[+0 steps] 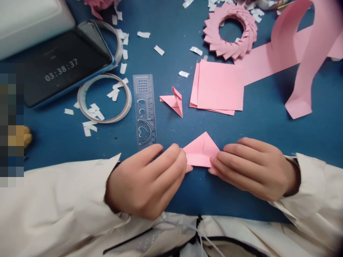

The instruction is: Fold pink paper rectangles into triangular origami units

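Note:
A pink sheet of origami paper (202, 150), folded to a triangle with a band along its lower edge, is held between both hands just above the blue table. My left hand (152, 178) pinches its left corner, and my right hand (249, 166) pinches the right corner. Parts of both corners are hidden behind the fingers. Beyond the paper lies a small folded pink piece (174, 101) with pointed ends. A stack of pink paper squares (221, 85) rests to the right of that piece. The clear plastic ruler (145, 110) lies close to my left hand.
A pink ring of folded paper pieces (252, 34) sits at the back, beside a curling pink paper strip (302, 78). On the left are a phone (64, 64), a roll of tape (128, 103) and a white box (32, 21). White paper scraps (159, 50) are scattered about.

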A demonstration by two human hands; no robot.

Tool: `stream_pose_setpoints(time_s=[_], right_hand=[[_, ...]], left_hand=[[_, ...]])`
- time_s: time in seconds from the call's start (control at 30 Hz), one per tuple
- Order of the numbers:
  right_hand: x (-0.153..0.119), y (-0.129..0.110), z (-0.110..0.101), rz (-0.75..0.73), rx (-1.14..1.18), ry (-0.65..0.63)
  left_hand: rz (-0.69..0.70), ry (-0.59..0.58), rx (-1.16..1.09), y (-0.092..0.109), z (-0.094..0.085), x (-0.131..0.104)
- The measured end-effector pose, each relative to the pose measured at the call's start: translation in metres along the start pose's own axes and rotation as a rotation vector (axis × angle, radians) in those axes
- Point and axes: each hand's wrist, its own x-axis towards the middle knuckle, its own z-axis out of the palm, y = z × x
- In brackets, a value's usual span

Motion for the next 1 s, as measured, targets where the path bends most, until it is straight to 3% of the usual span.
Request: stream_pose_setpoints(time_s=[0.2,0.37,0.5,1.0], right_hand=[[0.0004,0.0011,0.0021,0.01,0.016,0.005],[0.0016,0.0015,0.004,0.096,0.002,-0.026],[0.0016,0.0013,0.0037,0.111,-0.007,-0.029],[0.0057,0.0017,0.0033,0.128,0.012,-0.043]], left_hand=[[0.061,-0.111,0.001,0.0016,-0.0057,0.0043],[0.016,0.022,0.017,-0.0015,-0.0025,0.0062],[-0.009,-0.012,0.007,-0.005,-0.001,0.009],[-0.087,0.049,-0.083,-0.0059,0.004,0.0105]])
